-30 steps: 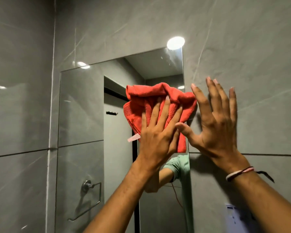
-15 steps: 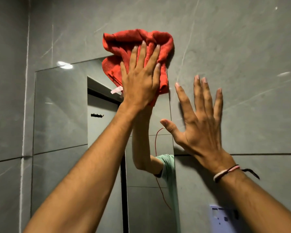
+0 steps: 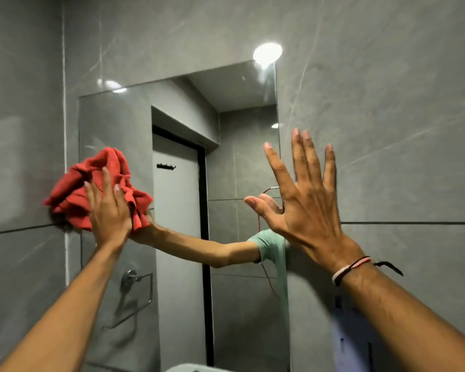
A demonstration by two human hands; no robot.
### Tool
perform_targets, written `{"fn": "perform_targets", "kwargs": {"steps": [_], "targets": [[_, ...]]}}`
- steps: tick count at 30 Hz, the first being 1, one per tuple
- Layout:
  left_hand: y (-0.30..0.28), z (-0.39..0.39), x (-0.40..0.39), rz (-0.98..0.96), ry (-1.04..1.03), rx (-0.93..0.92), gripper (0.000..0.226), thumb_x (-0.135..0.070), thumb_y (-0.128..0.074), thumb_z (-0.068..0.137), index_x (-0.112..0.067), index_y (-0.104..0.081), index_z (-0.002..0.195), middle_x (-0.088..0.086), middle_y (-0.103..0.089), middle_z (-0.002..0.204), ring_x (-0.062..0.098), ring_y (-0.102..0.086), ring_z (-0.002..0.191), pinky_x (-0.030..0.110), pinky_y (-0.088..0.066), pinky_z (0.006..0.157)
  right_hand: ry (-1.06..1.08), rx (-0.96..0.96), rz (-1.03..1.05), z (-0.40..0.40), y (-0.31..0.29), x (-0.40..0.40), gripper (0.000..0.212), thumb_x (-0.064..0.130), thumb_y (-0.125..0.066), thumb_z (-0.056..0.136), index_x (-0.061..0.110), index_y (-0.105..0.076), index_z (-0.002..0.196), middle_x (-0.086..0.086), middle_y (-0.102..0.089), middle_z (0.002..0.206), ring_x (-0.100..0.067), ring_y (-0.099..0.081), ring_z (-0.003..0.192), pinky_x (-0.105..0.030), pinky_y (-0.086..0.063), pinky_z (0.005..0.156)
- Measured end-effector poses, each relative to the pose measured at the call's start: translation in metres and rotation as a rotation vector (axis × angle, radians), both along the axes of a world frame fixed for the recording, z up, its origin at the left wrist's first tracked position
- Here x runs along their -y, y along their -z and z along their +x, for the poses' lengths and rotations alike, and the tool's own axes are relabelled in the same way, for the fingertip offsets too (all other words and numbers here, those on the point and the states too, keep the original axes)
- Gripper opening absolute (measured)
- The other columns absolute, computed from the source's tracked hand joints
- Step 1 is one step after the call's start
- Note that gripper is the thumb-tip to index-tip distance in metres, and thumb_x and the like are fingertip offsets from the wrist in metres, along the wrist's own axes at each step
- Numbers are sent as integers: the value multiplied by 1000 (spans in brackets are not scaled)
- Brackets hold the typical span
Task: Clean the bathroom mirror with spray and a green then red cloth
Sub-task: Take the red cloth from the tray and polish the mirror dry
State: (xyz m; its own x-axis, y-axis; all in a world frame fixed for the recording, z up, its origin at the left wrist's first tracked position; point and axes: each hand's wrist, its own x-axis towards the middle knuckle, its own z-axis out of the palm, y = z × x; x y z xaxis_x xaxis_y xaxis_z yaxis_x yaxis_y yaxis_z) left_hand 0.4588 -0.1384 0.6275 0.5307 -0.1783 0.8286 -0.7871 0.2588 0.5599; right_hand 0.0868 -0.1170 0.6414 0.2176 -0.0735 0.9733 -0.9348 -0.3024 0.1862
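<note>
Left hand (image 3: 110,213) is pressing red cloth (image 3: 89,191) flat on mirror's (image 3: 118,124) left edge; right hand (image 3: 304,205), spread empty, is bracing at opposite edge.

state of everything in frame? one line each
mirror: wall-mounted, light glare at top right corner.
red cloth: bunched, pressed over the mirror's left edge.
left hand: fingers straight, pressing the red cloth.
right hand: fingers spread, by the mirror's right edge, holds nothing.

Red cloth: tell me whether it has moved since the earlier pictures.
Yes. The red cloth, pressed by the left hand, slid from the mirror's upper right to its left edge.
</note>
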Motion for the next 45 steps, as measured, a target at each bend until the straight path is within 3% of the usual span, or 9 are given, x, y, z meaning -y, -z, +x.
{"fn": "perform_targets", "kwargs": {"steps": [5, 10, 14, 16, 25, 29, 37, 42, 45], "targets": [[88, -52, -4, -27, 34, 14, 51, -19, -37, 110, -14, -29, 161, 23, -23, 169, 38, -14, 159, 50, -16, 129, -4, -48, 24, 11, 23, 2, 96, 85, -18, 89, 24, -25, 163, -26, -14, 170, -38, -12, 159, -69, -10, 124], [112, -139, -9, -1, 114, 339, 52, -18, -43, 106, -16, -32, 157, 25, -28, 166, 40, -23, 157, 62, -22, 124, -39, -29, 14, 2, 25, -7, 96, 84, -20, 90, 22, -28, 162, -26, -17, 169, -38, -15, 158, -70, -12, 123], [55, -203, -7, -71, 101, 655, 57, -43, -27, 109, -18, -34, 160, 14, -26, 169, 31, -15, 160, 57, -10, 129, -73, 14, -81, -21, 8, -15, 94, 83, -22, 91, 20, -32, 160, -26, -21, 168, -39, -18, 158, -69, -10, 124], [1, -226, -4, -112, 78, 730, 58, -43, -34, 108, -22, -27, 162, 8, -18, 172, 27, -8, 161, 53, -3, 129, -65, 26, -124, -32, -6, -17, 95, 83, -22, 90, 20, -33, 160, -26, -22, 168, -40, -19, 157, -70, -12, 123], [-179, -248, -7, -103, 14, 671, 58, -46, -22, 108, -31, -16, 164, 1, -11, 175, 22, -6, 162, 60, -8, 128, 91, 88, -42, -47, -85, -11, 105, 90, -4, 81, 28, -14, 165, -21, -3, 172, -34, 0, 161, -68, -3, 124], [-173, -246, -2, -150, 29, 646, 56, -42, -26, 109, -29, -21, 163, 2, -16, 174, 21, -9, 162, 59, -9, 129, 89, 116, -63, -51, -103, -5, 104, 90, -6, 82, 28, -13, 165, -21, -4, 172, -34, -1, 161, -68, -4, 124], [-42, -236, -4, -164, 41, 760, 55, -37, -36, 107, -20, -35, 159, 7, -32, 169, 24, -25, 158, 54, -22, 127, 133, 75, 17, -48, -56, 9, 106, 91, -4, 82, 27, -10, 165, -19, -1, 173, -31, 1, 161, -66, -4, 125], [-106, -243, -3, -97, 0, 774, 60, -46, -23, 109, -29, -10, 165, 0, -5, 175, 20, -2, 162, 56, 0, 129, 85, 63, -66, -42, -75, 4, 104, 90, -9, 84, 24, -15, 165, -20, -7, 172, -31, -5, 161, -68, -6, 125], [-170, -246, -2, -73, -26, 719, 60, -47, -20, 109, -30, -4, 165, 1, 2, 176, 19, 4, 162, 58, -1, 129, 73, 64, -103, -38, -85, 2, 104, 90, -10, 84, 23, -17, 164, -20, -10, 172, -32, -7, 161, -67, -6, 125]]}}
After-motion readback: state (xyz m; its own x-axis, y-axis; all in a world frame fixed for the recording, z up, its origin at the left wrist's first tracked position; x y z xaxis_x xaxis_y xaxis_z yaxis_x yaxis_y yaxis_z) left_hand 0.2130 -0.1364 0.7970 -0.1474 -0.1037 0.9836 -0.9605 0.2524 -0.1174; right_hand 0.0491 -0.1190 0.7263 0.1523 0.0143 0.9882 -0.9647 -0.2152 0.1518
